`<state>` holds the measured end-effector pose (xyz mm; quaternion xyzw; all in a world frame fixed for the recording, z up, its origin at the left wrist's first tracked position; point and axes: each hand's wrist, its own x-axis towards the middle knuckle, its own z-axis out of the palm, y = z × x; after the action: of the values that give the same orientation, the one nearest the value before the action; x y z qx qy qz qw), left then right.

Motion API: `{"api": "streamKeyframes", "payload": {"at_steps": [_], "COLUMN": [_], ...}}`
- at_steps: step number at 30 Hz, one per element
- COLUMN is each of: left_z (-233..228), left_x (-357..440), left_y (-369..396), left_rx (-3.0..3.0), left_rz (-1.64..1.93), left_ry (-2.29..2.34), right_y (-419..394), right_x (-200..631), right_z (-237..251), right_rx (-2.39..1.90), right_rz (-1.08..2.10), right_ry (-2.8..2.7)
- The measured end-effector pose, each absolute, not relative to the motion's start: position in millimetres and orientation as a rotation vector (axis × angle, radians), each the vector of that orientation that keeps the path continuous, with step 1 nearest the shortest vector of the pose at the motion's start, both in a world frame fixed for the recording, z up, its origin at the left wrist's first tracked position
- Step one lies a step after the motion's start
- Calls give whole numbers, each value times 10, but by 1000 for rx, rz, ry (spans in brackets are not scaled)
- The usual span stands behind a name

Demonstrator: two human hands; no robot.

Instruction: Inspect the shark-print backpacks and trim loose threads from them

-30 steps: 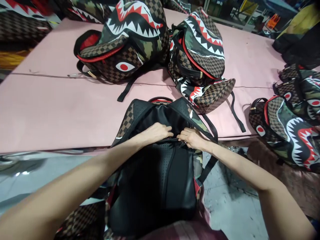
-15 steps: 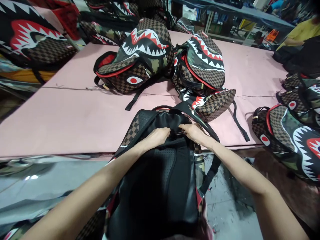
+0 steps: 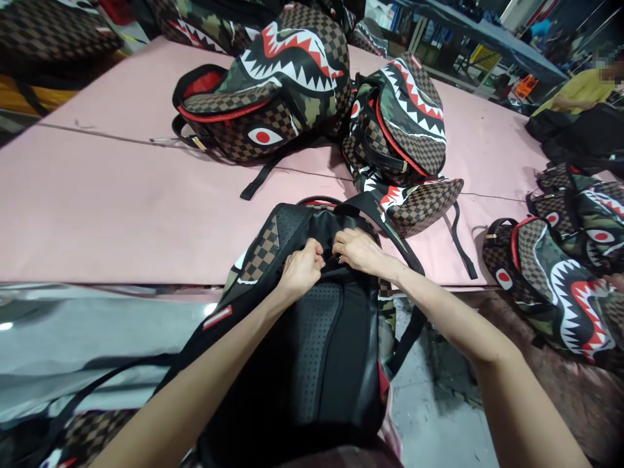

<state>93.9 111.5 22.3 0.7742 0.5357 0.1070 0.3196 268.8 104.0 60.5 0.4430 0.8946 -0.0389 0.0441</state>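
A black backpack leans back-panel up against the table edge in front of me, its padded, perforated back facing me. Both my hands work at the black upper part of that panel, just below the top handle. My left hand is closed, thumb and fingertips together; whatever is between them is hidden. Close on its right, my right hand has its fingers curled onto the black material, with a small dark shiny bit at the fingertips. A loose shoulder strap arches past the right hand.
Two checkered shark-mouth backpacks lie on the pink table, above a checkered piece. More such bags sit at the right edge. A person in yellow is at the far right. The floor shows below.
My left hand has turned, its thumb side now raised. The right hand's fingers have curled over further. The view has shifted and tilted slightly; the backpack stays in place.
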Motion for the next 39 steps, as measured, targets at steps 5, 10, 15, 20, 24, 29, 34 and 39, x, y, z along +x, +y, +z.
{"api": "streamKeyframes", "payload": {"at_steps": [5,10,15,20,24,29,34,39], "left_z": [196,193,311,264,189,291,203,256], "left_x": [933,926,747,564,546,323,-67,-147], "left_y": [1112,1101,858,1006,1340,973,139,-212], "left_rx": [2010,2027,2118,2388,2632,2726,2821,2830], "left_rz": [306,393,775,577,489,557,631,679], "left_ry": [1375,1352,1002,929,1043,784,700,749], "right_y": [1125,1092,967,881,824,257,-711,-1100], "right_x": [2599,2584,2717,2916,2882,2726,2562,2486], "right_z": [548,571,604,554,542,518,585,767], "right_rx": [1267,1354,1862,2385,2353,2110,1855,1901], "right_rz": [-144,-173,-248,-803,-813,-780,-588,-332], "right_ry": [2732,2683,2603,2468,2446,2784,2986,2920]}}
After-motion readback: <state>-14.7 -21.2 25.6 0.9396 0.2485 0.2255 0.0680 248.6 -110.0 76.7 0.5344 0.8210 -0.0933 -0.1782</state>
